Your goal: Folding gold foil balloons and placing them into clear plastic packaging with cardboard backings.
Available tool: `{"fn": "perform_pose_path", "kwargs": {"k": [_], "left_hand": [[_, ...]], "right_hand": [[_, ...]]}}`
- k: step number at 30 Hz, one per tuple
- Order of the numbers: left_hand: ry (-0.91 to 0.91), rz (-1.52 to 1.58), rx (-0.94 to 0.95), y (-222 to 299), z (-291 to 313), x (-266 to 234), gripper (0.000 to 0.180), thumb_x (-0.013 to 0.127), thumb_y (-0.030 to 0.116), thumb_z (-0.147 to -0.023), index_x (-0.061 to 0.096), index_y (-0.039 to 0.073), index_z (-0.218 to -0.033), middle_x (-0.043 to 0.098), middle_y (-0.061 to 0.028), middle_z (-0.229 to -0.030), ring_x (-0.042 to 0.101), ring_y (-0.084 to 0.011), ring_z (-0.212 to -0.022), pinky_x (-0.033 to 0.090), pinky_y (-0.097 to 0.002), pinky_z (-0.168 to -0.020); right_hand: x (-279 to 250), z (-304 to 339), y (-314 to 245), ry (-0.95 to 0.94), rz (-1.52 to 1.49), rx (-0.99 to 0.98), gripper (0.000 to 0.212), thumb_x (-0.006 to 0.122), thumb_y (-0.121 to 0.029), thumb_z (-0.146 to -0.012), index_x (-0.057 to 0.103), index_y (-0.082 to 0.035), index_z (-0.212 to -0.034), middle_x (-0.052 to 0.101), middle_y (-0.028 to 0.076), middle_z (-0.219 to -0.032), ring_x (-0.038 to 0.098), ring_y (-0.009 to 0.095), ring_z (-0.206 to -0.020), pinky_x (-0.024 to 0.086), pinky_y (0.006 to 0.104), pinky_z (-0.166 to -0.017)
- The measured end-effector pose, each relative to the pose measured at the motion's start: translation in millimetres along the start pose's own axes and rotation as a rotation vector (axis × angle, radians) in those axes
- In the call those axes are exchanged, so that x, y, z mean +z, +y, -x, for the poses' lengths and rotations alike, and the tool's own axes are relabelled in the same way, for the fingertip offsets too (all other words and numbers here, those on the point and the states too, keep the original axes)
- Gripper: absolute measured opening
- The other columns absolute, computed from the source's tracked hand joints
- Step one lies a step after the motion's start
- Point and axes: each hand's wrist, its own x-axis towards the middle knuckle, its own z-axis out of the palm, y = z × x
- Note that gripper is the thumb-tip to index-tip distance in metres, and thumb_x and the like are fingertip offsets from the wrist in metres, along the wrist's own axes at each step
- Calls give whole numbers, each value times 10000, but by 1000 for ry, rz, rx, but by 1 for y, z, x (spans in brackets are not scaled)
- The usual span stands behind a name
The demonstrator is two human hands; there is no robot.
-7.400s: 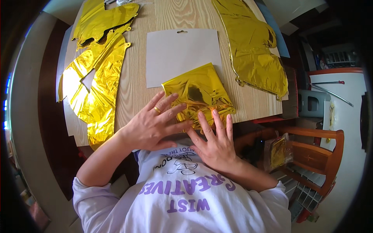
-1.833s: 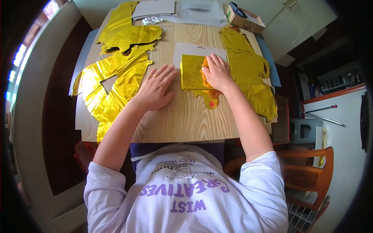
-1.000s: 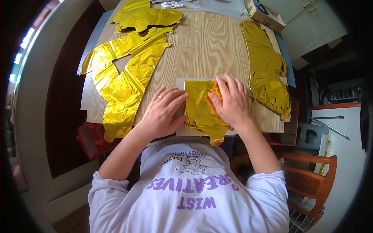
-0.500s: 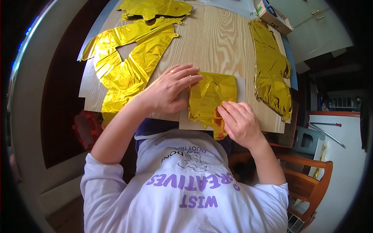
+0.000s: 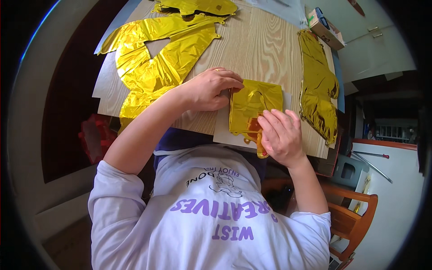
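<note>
A gold foil balloon [image 5: 255, 96] lies folded into a flat rectangle on a pale sheet of card [image 5: 222, 130] at the table's near edge. Its narrow tail [image 5: 261, 147] sticks out past the lower edge, beside my right palm. My left hand [image 5: 215, 87] is closed at the packet's upper left corner, fingertips bent over the edge. Over the lower right part lies my right hand [image 5: 283, 137], open, its fingers stretched out and slightly apart. The right thumb is hidden from view.
Flat gold foil balloons lie on the left, one with a triangular hole [image 5: 135, 58] and another behind it [image 5: 198, 6]. A further gold balloon [image 5: 317, 85] lies along the right side of the wooden table [image 5: 243, 42]. A cardboard box [image 5: 325, 30] stands back right; a wooden chair [image 5: 360, 220] is lower right.
The left fingers have bent in at the packet's corner. My right fingers have spread slightly, and the tail below the packet has shifted. The whole view has shifted a little.
</note>
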Motion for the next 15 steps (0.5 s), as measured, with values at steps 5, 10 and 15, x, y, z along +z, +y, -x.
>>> {"fn": "perform_pose_path", "kwargs": {"k": [5, 10, 15], "left_hand": [[14, -38, 33, -3, 1, 2, 495, 564, 26, -690, 669, -50, -1168, 649, -200, -1275, 589, -361, -1228, 425, -439, -1108], [1, -16, 1, -1, 0, -1, 505, 572, 30, -694, 665, -44, -1185, 649, -199, -1276, 593, -363, -1220, 427, -441, -1107], [29, -20, 43, -4, 1, 2, 531, 584, 17, -680, 664, -34, -1203, 648, -198, -1280, 594, -364, -1218, 431, -443, -1105]], "right_hand": [[-10, 2, 5, -87, -58, -36, 377, 703, -147, -829, 664, -34, -1187, 679, 112, -1170, 619, 277, -1112, 415, 492, -1053], [-2, -5, 0, -89, 66, -66, 384, 691, -157, -830, 658, -23, -1189, 681, 126, -1157, 619, 274, -1114, 414, 480, -1047], [3, -8, -7, 30, 71, 48, 445, 688, -124, -798, 629, -55, -1234, 666, 103, -1214, 619, 271, -1127, 417, 479, -1033]]}}
